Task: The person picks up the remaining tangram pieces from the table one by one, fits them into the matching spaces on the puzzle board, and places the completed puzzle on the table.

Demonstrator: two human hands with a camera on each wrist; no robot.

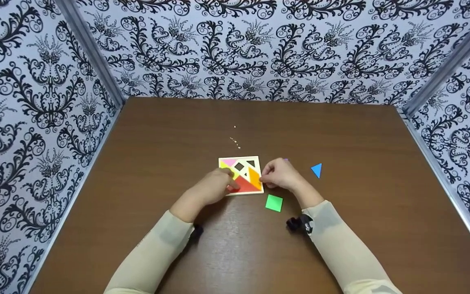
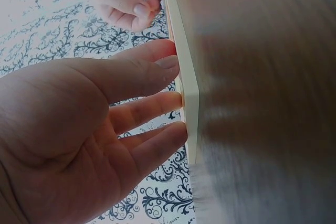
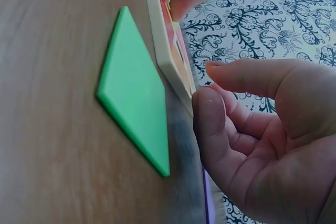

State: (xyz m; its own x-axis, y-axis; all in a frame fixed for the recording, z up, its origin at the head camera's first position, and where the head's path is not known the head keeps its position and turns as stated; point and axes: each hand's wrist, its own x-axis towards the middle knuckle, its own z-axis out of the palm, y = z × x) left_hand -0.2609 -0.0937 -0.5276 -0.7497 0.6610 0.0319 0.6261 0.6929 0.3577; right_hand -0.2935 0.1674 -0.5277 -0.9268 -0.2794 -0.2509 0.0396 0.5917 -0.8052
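A tangram board with a pale frame lies flat on the table. It holds a red triangle, an orange parallelogram, a pink triangle and a yellow piece partly covered by fingers. Three dark recesses show in it. My left hand rests its extended fingertips on the board's left side, over the yellow and red pieces. By the board's right edge, my right hand has loosely bent fingers; in the right wrist view nothing shows between thumb and forefinger. A green square lies just in front of that hand.
A blue triangle lies to the right of the right hand. Behind that hand a bit of a purple piece peeks out. Small pale crumbs dot the brown table beyond the board. Patterned walls border the table.
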